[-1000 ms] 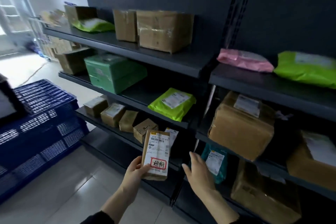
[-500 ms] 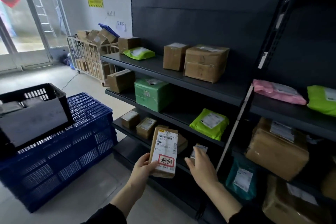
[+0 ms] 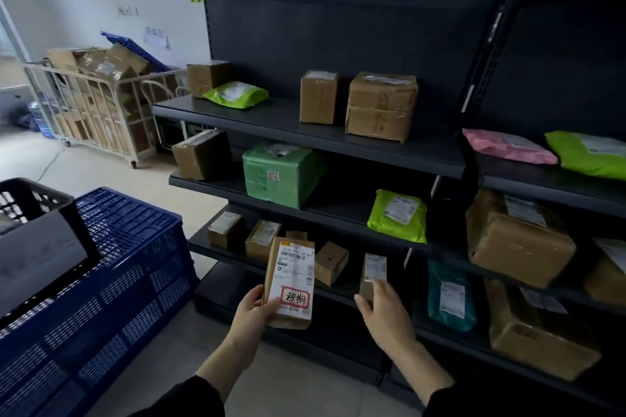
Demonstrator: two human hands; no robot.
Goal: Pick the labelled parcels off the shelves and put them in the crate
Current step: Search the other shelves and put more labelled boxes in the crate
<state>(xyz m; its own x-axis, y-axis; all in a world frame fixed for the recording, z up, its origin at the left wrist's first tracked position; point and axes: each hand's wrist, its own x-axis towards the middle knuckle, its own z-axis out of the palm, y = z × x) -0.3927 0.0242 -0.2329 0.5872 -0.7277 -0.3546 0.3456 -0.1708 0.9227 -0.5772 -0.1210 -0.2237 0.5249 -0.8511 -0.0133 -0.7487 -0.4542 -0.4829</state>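
Note:
My left hand [image 3: 252, 313] holds a slim brown parcel [image 3: 291, 281] upright in front of the lower shelf; a white shipping label and a red-bordered sticker face me. My right hand [image 3: 381, 310] is open just right of it, fingertips touching a small upright labelled box [image 3: 372, 269] on the third shelf [image 3: 237, 256]. A black crate [image 3: 40, 227] rests on stacked blue crates [image 3: 111, 281] at the left. Other labelled parcels on the shelves include a green box [image 3: 281, 173] and a lime mailer [image 3: 398, 215].
Dark shelving fills the right half, with brown boxes [image 3: 381, 105], a pink mailer [image 3: 508, 145] and a teal mailer [image 3: 450, 294]. A white wire cart [image 3: 98, 105] full of cartons stands by the far wall. Pale tiled floor [image 3: 162, 359] lies between the crates and the shelves.
The view has pulled back and turned left, bringing the crates and wire cart into sight. My left hand has lifted the parcel away from the shelf; my right hand now touches the small box.

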